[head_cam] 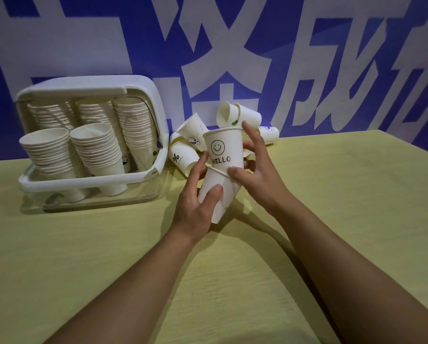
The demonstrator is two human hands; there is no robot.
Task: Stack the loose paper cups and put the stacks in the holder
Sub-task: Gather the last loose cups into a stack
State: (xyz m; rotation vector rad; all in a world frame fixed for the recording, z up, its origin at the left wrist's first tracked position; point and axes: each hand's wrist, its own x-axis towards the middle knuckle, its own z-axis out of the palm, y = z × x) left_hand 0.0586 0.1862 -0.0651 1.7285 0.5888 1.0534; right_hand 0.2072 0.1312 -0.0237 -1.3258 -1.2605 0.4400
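My left hand (195,207) grips a plain white paper cup (216,194) above the table, thumb across its front. My right hand (255,165) holds a white cup with a smiley face and "HELLO" (224,151), its base set into the mouth of the lower cup. Behind them lies a pile of loose paper cups (190,142), some on their sides, with one more (247,115) on top at the back. To the left stands the white holder (155,115) with several tall stacks of cups (96,142) inside.
The yellow-green table (83,256) runs to a blue wall with large white characters (232,45). The holder has a clear tray base (133,197) at its front. The table's right edge (411,142) slants away at the far right.
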